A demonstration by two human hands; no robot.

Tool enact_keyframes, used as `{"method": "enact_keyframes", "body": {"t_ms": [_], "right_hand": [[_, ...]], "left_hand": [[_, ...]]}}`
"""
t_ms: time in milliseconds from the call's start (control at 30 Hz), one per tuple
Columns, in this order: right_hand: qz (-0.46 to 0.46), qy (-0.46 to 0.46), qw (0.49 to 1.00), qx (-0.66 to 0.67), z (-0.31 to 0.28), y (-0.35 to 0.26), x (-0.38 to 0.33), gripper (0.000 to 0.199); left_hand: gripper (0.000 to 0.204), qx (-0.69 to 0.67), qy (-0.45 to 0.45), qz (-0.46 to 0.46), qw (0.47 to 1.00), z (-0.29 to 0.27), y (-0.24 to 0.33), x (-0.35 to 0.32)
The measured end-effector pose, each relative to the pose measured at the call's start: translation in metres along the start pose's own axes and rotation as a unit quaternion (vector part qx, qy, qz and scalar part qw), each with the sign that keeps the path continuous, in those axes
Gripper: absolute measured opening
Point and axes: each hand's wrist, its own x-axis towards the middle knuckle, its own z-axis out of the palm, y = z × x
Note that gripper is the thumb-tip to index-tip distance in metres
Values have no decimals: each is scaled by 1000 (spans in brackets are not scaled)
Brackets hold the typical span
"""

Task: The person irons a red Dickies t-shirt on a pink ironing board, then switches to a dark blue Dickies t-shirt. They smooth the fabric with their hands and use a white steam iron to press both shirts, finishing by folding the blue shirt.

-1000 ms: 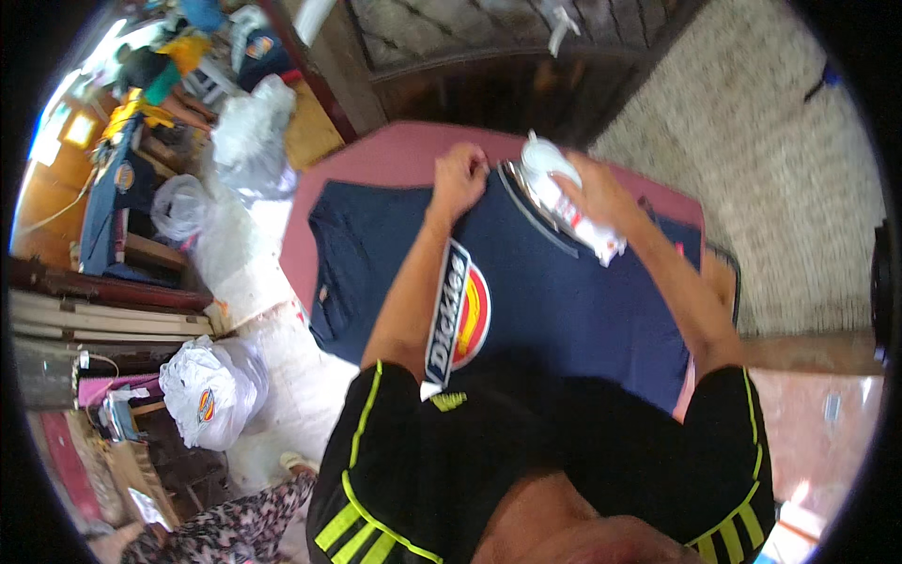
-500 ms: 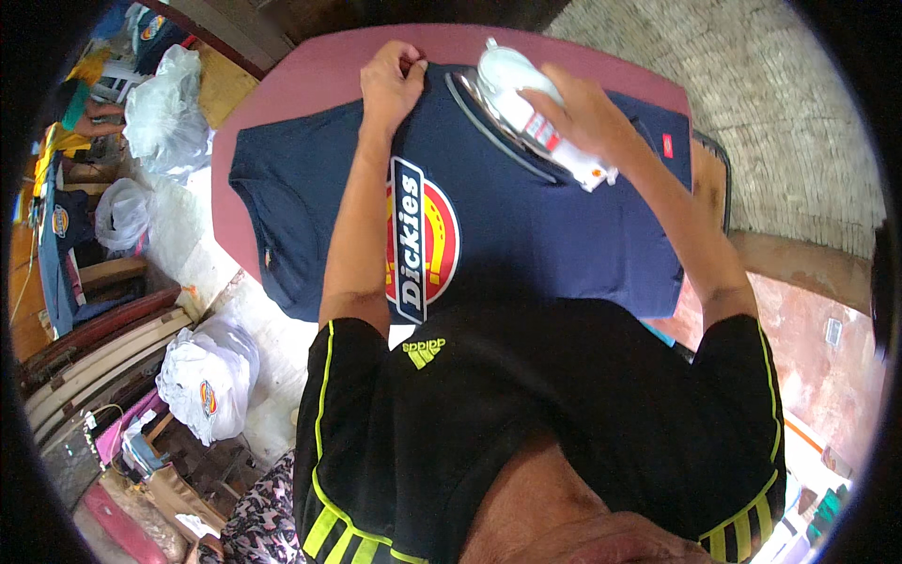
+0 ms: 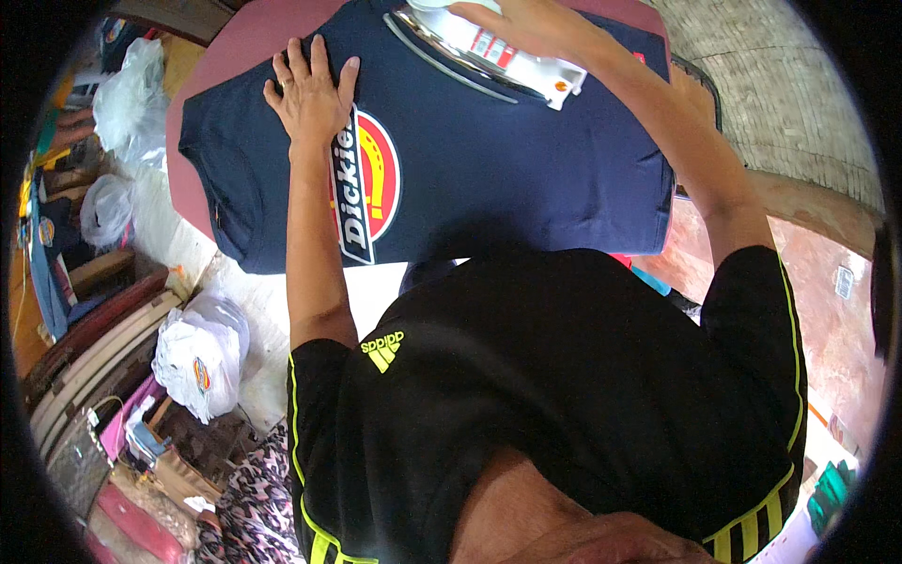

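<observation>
A dark navy T-shirt (image 3: 526, 179) lies spread over a padded, dull-red ironing board (image 3: 249, 42), its neck opening toward the left. A round, colourful print (image 3: 381, 174) shows on its front, partly covered by my left forearm. My left hand (image 3: 315, 101) rests flat on the cloth beside the print, fingers spread and holding nothing. At the far side, my right hand (image 3: 536, 26) is closed round the handle of a white clothes iron (image 3: 489, 45). The iron's metal soleplate is down on the shirt; the picture's top edge cuts off its front.
Clear plastic bags (image 3: 132, 94) stand on the left, with another person's arm (image 3: 75, 127) beyond them. A white stuffed bag (image 3: 199, 352) sits on the floor near stacked boards (image 3: 103, 352). Woven matting (image 3: 780, 103) covers the far right.
My left hand has let go of the shirt's far edge, shifted left and spread flat on the cloth. The right hand still holds the iron. The whole view has shifted.
</observation>
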Motion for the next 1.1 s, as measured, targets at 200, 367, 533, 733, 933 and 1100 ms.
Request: {"method": "enact_keyframes", "body": {"t_ms": [200,367,533,733,933,1100], "right_hand": [[-7,-44,999,28,3,-12,-76,43],[35,-55,994,88,22,-51,-118,41],[103,-51,975,190,49,-75,-123,44],[44,-40,988,142,56,-83,-113,43],[-11,-65,997,34,11,-30,-119,38],[91,1,996,16,-21,24,-178,42]], "left_hand": [[69,-6,6,-2,1000,9,-11,-3],[71,-2,-14,-5,1000,9,-14,-2],[69,-5,-13,-14,1000,7,-11,0],[70,33,-40,-5,999,4,-6,3],[68,47,-59,-16,997,-3,-4,3],[68,43,-42,-8,998,0,-5,2]]}}
